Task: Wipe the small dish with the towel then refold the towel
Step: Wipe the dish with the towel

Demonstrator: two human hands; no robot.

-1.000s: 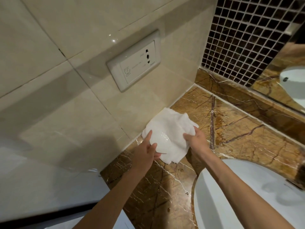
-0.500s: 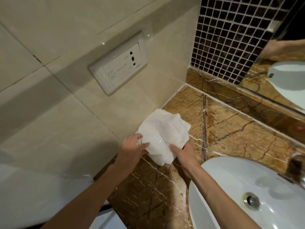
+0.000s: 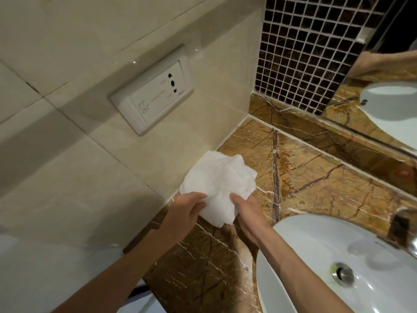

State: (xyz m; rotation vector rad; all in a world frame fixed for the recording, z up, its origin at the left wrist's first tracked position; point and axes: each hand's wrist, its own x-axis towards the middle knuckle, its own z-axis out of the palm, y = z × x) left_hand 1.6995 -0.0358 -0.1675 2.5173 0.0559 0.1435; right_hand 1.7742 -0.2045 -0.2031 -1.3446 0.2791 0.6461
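Note:
A crumpled white towel (image 3: 217, 177) is held above the brown marble counter (image 3: 316, 188), close to the beige tiled wall. My left hand (image 3: 186, 210) grips its lower left edge with the thumb on top. My right hand (image 3: 247, 211) grips its lower right edge, fingers curled under the cloth. The small dish is hidden, wrapped somewhere inside the towel between my hands.
A white basin (image 3: 338, 267) with a metal drain (image 3: 343, 273) sits at the lower right. A wall socket plate (image 3: 153, 96) is on the tiles above. Dark mosaic tiles (image 3: 304, 48) and a mirror (image 3: 388, 86) line the back.
The glossy dish seen earlier between my hands is now covered by the towel. Both hands have shifted closer together on the towel's lower edge, and the view has swung towards the basin.

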